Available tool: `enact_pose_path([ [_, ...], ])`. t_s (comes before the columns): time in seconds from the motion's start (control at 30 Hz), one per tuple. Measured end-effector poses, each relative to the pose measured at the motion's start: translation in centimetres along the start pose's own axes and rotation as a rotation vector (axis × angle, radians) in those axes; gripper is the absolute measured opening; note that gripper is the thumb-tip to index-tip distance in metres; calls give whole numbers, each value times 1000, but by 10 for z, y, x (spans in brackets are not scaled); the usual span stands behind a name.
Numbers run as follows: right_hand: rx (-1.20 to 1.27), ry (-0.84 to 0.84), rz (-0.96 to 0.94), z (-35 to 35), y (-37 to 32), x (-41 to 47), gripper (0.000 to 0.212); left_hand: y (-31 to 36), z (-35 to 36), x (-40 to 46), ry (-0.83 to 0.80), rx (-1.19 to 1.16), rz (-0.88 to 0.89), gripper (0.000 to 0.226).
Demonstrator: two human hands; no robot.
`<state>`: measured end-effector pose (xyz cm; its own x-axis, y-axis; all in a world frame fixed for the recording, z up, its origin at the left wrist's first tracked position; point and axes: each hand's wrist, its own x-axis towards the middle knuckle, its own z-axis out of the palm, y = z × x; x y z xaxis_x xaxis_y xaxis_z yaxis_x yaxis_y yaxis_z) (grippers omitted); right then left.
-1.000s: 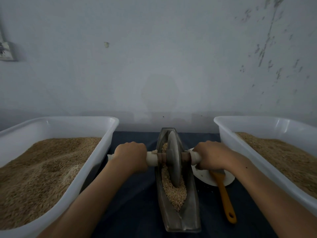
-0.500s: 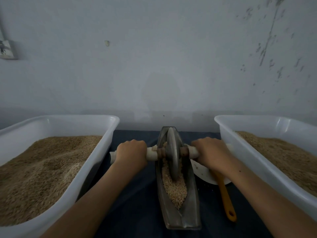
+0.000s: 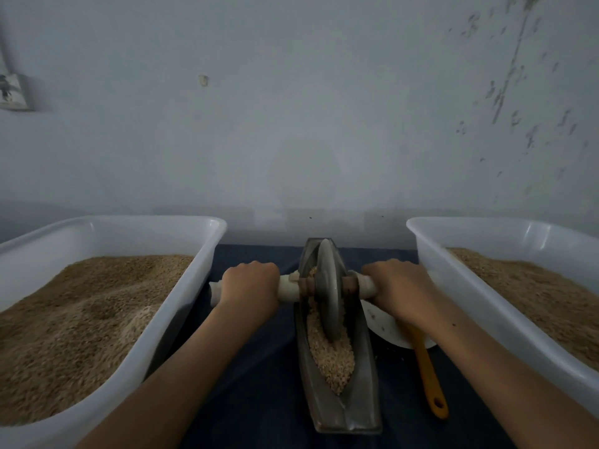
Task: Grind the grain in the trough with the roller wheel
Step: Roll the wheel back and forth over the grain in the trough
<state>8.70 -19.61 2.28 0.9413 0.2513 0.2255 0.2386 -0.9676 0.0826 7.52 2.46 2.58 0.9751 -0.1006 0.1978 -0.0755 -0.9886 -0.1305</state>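
White plastic makes up the left tub [image 3: 181, 306], at the left edge of the frame, and it is full of brown grain. Next comes the left hand [image 3: 249, 283], its fingers curled tight around the pale handle [image 3: 288, 288]. In the lower middle sits the long metal trough [image 3: 340, 409] on the dark counter [image 3: 259, 367]. The roller wheel [image 3: 327, 293] stands upright in it, toward the far end, with its rim pressed into the grain [image 3: 334, 361]. The right hand [image 3: 398, 290] holds the other end of the handle, fingers wrapped around it too. Under that wrist lies a white plate [image 3: 385, 328] with a yellow scoop [image 3: 431, 374] on it. The right tub [image 3: 479, 286], at the right edge, also holds grain.

The grain in the trough looks whole and lumpy, not like powder. I think the grinding is under way, with lots of rolling left to do.
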Motion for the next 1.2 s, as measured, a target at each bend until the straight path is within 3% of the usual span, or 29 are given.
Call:
enact_pose_path([
  [0.17,13,27,-20,0,1,-1,8,1,0,0,7,-7,1,22],
  [0.4,32,-313,-40,-16,5,1,21,-2,-10,-3,-159,-5,41,32],
  [0.5,75,-338,-26,-16,5,1,22,0,-10,-4,-142,24,43,29],
  [0.6,68,-272,-13,-11,4,2,12,1,-8,-2,-80,31,27,25],
  [0.77,-19,0,-4,-2,-1,1,8,0,1,-1,3,-24,-9,21],
  [0.87,-23,34,-7,-1,-3,1,5,-1,3,0,0,-50,-9,21],
  [1.2,3,-321,-19,-17,3,2,25,-4,-4,0,-137,-24,60,28],
])
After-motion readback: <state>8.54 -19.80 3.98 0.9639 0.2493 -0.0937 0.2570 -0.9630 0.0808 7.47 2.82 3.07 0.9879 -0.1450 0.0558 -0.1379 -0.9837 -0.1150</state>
